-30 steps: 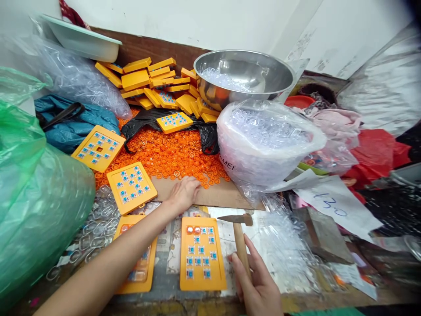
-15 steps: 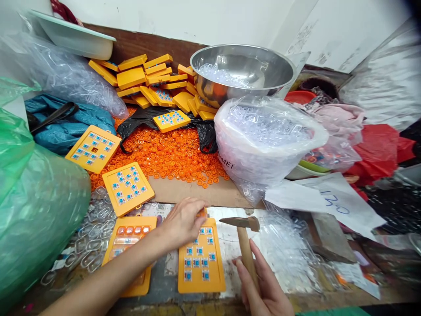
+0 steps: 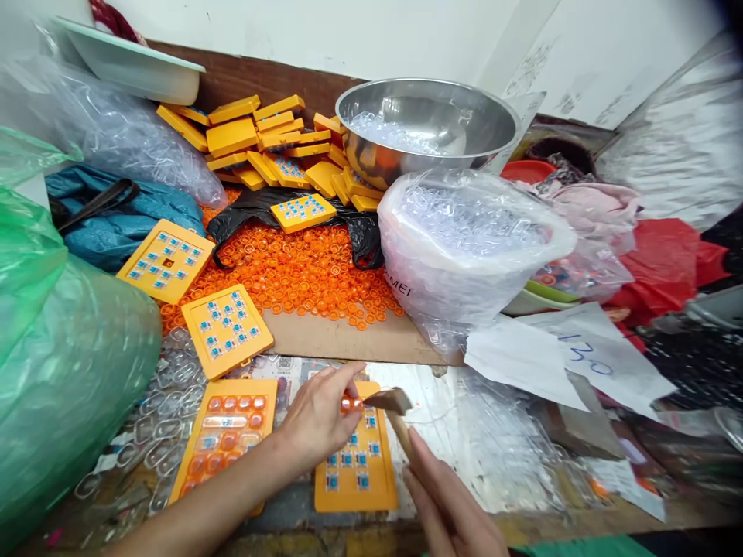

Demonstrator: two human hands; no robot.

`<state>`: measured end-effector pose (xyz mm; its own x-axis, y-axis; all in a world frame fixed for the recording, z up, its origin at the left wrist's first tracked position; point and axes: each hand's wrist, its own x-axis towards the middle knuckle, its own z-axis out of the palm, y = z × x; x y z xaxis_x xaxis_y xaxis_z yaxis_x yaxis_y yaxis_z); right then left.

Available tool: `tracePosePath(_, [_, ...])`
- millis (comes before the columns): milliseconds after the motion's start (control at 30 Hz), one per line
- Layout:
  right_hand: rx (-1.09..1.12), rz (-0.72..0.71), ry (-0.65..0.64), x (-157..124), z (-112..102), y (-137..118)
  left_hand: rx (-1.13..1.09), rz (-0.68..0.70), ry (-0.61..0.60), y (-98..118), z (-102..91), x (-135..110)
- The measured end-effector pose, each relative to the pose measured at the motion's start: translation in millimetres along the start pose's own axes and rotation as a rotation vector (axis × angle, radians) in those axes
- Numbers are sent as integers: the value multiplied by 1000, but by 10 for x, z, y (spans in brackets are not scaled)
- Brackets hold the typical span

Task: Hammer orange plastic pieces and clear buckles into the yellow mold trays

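Observation:
My right hand (image 3: 450,495) grips the wooden handle of a hammer (image 3: 400,425). Its dark metal head is over the upper part of a yellow plate (image 3: 383,495), close to some orange keycaps (image 3: 350,404); whether it touches them I cannot tell. Rows of blue-centred key switches show on this plate. My left hand (image 3: 322,410) lies along the plate's upper left, index finger stretched out and thumb apart, with the caps between them; its other fingers are mostly hidden. Under my left forearm is a second yellow plate (image 3: 264,402), largely covered with orange and clear keycaps.
Loose orange rings (image 3: 302,271) are heaped behind, below piled yellow plates (image 3: 232,139). A steel bowl (image 3: 487,131) and a white bag (image 3: 464,271) hold clear pieces. A green bag (image 3: 87,363) stands left. More clear pieces (image 3: 505,441) lie to the right.
The hammer has swung left and down, its head now over the plate beside my left hand. My left hand has shifted slightly down, and orange keycaps now show between thumb and index finger.

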<state>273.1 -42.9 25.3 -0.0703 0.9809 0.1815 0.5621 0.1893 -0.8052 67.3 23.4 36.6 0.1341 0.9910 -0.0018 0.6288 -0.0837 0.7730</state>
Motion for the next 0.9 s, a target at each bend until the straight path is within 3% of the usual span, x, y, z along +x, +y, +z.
tracePosePath(100, [112, 200, 122, 50, -18, 29, 14, -16, 9, -26, -104, 226])
tracePosePath(233, [350, 529, 132, 136, 9, -69, 115, 16, 50, -111, -178, 735])
tracePosePath(367, [439, 635, 155, 125, 96, -126, 199, 34, -10, -145, -144, 987])
tracePosePath(500, [415, 635, 183, 77, 122, -69, 201, 44, -98, -148, -106, 933])
tracePosePath(667, [326, 567, 133, 40, 125, 3, 199, 14, -91, -106, -116, 813])
tracePosePath(900, [210, 387, 247, -50, 119, 71, 67, 110, -156, 146, -123, 223])
